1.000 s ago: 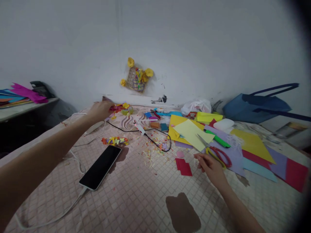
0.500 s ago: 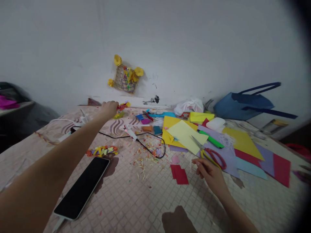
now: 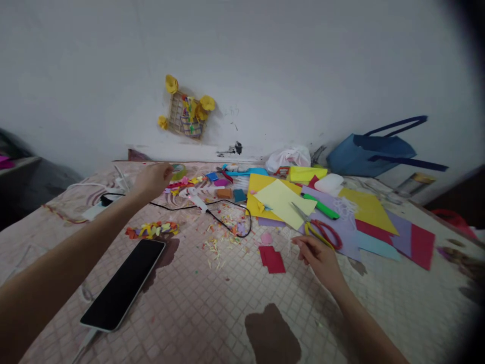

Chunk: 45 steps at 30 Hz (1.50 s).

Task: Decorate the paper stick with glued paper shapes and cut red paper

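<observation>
My left hand (image 3: 156, 180) is over the back left of the table with its fingers curled in; I see nothing in them. Just right of it lie a yellow-green tape roll (image 3: 178, 172) and a strip of red, yellow and pink paper cut-outs (image 3: 184, 185). Between the fingertips of my right hand (image 3: 316, 257), thin white thread (image 3: 290, 243) is pinched, hanging by red paper pieces (image 3: 272, 260) and a pink paper circle (image 3: 266, 238). Scissors (image 3: 316, 225) with red and yellow handles rest on the paper behind this hand.
A phone (image 3: 125, 285) on a cable lies at front left, below another cut-out strip (image 3: 152, 230). A white glue gun (image 3: 197, 201) trails a black cord across paper scraps. Coloured sheets (image 3: 373, 210), a green cutter (image 3: 322, 207) and a blue bag (image 3: 369, 151) occupy the right.
My left hand has let go of the colourful paper cut-out strip, which now lies on the table, and has drawn back left. My right hand keeps its pinch. The view has shifted slightly.
</observation>
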Motion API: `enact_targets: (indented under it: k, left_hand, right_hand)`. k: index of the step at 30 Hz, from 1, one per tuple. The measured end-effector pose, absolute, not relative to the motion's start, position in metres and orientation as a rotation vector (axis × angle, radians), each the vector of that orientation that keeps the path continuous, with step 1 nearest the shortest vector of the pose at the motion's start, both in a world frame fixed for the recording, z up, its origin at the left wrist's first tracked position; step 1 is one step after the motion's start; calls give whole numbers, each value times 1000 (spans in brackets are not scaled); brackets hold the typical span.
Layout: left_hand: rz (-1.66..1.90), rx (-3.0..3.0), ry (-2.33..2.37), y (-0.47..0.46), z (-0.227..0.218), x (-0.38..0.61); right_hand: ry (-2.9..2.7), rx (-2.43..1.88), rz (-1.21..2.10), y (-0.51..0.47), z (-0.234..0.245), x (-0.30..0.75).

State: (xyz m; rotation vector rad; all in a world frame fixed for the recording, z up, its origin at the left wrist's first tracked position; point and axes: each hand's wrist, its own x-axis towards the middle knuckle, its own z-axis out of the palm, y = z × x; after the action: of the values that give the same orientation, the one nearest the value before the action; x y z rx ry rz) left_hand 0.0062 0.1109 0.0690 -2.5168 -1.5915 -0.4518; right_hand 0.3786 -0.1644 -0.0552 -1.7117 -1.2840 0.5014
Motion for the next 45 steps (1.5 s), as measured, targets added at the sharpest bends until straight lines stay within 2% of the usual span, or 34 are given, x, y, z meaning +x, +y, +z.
enact_targets:
  k: [4,8,19,30,39,45]
  left_hand:
    - [-746,-2478,-1517,44,66,13]
    - [-888,-2771,-1458,-19,41,34]
    - [-720,-3259,-1408,-117,-20,100]
    - [-692,-3451,-1386,-134,-41,106]
    - [-766,-3496,-1409,-136,-45,100]
    - [-1249,-3476,-1603,-126,-49,120]
  right_hand:
    - [-1280,-1702,456,-163,-60,386]
    - [-1336,-1724,413,-164,-62,391]
    - [-1540,-1717,398,-159,-66,375]
    - [-1847,-1651,573,-124,-58,358]
    - [-1815,-1612,742,-118,-66,358]
    - [-1775,-1405,1017,-131,-49,349]
